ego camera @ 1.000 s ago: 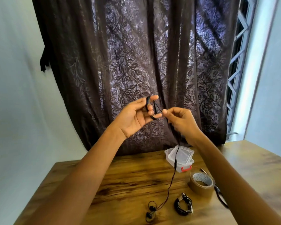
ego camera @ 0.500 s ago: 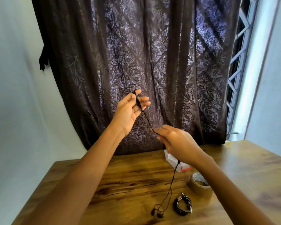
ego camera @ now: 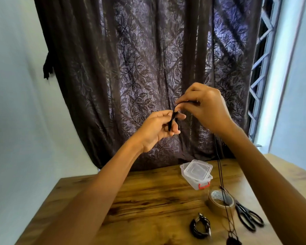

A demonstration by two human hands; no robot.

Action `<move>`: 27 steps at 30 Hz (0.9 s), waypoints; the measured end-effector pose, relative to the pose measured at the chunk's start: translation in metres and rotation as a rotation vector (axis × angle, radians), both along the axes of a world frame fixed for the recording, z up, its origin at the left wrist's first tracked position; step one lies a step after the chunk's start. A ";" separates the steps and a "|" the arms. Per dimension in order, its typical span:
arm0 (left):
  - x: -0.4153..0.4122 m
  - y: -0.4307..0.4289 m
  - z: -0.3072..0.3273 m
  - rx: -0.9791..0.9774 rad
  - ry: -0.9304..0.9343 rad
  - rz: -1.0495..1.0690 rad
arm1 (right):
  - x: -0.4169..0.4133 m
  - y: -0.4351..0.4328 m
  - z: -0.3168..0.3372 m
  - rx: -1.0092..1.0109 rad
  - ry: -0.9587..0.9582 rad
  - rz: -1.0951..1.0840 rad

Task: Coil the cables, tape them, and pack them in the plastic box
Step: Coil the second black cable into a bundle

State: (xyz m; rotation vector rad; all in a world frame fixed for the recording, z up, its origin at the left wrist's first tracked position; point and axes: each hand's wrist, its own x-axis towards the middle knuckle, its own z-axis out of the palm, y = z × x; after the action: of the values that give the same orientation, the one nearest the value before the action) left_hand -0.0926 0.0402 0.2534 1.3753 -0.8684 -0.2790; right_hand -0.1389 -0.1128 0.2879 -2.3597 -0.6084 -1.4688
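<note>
Black thin earphone cable (ego camera: pixel 171 119): it is wound in a few loops around the fingers of the left hand, and the free part hangs down past the right forearm to the earbuds near the bottom edge of the view.
Left hand (ego camera: pixel 157 129): half closed, fingers stretched a little; it serves as the form for the coil, so the loops keep one size.
Right hand (ego camera: pixel 204 106): closed in a pinch on the cable just above the left hand; I judge it is laying one more turn.
Coiled black cable bundle (ego camera: pixel 200 226): lies on the brown wooden table (ego camera: pixel 148 197), seems already finished.
Brown roll of packing tape (ego camera: pixel 220 202): near the bundle, and the black-handled scissors (ego camera: pixel 246 216) lie just beside the roll, ready for the taping step.
Clear plastic box with red latch (ego camera: pixel 196 175): lid closed, at the far side of the table, so packing is not yet begun.
Step in hand: coiling, with much cable left to wind.
</note>
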 end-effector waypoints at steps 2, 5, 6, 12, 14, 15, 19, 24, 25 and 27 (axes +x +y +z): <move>-0.002 0.002 0.005 -0.035 0.040 -0.046 | 0.007 -0.008 -0.001 0.078 0.059 0.039; -0.003 0.004 0.014 -0.091 0.084 -0.112 | 0.016 -0.016 -0.010 0.251 0.155 0.126; -0.003 0.003 0.016 -0.114 0.105 -0.133 | 0.018 -0.016 -0.014 0.325 0.185 0.187; -0.005 -0.004 0.017 -0.245 0.232 -0.238 | 0.025 -0.001 -0.043 0.646 0.322 0.350; -0.003 -0.002 0.016 -0.285 0.254 -0.244 | 0.027 0.002 -0.052 0.745 0.370 0.373; -0.001 0.000 0.015 -0.302 0.258 -0.239 | 0.028 0.003 -0.057 0.768 0.389 0.382; 0.010 0.006 0.017 -0.357 0.239 -0.164 | 0.030 0.005 -0.080 0.655 0.451 0.281; 0.017 0.010 0.018 -0.402 0.201 -0.026 | 0.024 0.011 -0.101 0.417 0.558 0.096; 0.018 0.010 0.017 -0.398 0.183 0.006 | 0.022 0.012 -0.105 0.334 0.543 0.063; 0.019 0.010 0.015 -0.381 0.139 0.068 | 0.020 0.013 -0.111 0.165 0.493 -0.032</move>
State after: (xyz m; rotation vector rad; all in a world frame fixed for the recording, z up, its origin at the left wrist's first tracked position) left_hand -0.0736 0.0498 0.2682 1.0161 -0.7143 -0.1452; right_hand -0.1192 -0.0998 0.1770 -2.4689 -0.3089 -0.8509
